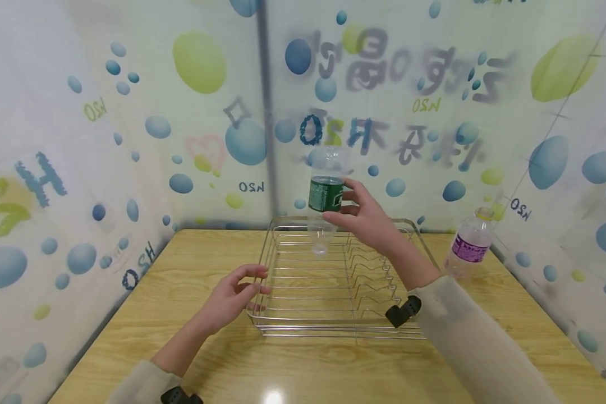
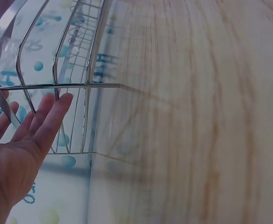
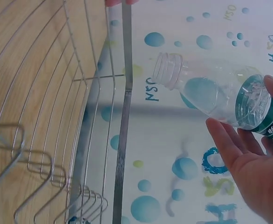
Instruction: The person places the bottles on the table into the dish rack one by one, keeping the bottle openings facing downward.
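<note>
Upside down over the wire dish rack (image 1: 308, 321), a clear plastic bottle (image 1: 326, 193) with a green label hangs with its uncapped mouth pointing down. My right hand (image 1: 361, 216) grips it around the label, thumb on one side and fingers on the other. In the right wrist view, the bottle neck (image 3: 169, 70) shows bare threads and the inside looks free of liquid. My left hand (image 1: 232, 297) rests at the rack's left side, its fingers fairly straight against the side wires (image 2: 57, 60). Its thumb is partly out of sight in the left wrist view.
A second clear bottle (image 1: 468, 244) with a purple label and a yellowish neck stands on the wooden table (image 1: 222, 359), right of the rack. Wavy wire dividers (image 1: 379, 275) run along the rack's right part. Patterned curtains (image 1: 207, 140) enclose the table's back and sides.
</note>
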The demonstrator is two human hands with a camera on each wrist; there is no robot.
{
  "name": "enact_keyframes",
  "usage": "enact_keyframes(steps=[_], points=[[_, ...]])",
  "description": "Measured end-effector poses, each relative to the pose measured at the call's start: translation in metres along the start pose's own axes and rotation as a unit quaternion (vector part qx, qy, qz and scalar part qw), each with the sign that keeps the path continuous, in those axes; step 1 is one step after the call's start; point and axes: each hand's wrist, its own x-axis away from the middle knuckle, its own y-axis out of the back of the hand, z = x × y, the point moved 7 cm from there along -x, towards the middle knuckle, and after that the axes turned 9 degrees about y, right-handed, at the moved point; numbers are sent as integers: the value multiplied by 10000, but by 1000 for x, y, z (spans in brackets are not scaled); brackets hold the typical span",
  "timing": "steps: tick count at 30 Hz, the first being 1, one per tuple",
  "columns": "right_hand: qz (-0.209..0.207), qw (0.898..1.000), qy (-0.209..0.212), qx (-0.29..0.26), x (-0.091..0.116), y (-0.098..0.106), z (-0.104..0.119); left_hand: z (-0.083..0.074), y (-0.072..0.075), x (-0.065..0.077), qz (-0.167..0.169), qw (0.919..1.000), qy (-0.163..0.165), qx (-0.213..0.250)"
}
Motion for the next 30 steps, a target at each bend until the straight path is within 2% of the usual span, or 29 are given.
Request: enact_keyframes(steps=[5,12,18,24,30], points=[[32,9998,-130,-175,-19,-15,-7,2,1,-1,-13,10000,7,49],[1,9971,-220,-724,-47,-39,-29,1,1,-1,56,10000,-8,69],[-199,9945,-496,-905,-64,-45,-53,1,1,-1,58,9999,-18,138],[-329,9915,-590,-1115,-73,-54,-69,1,0,-1,60,9998,-16,188],[-342,9912,-788,-1009,-70,-68,-90,2,-1,-1,40,9999,-65,153]])
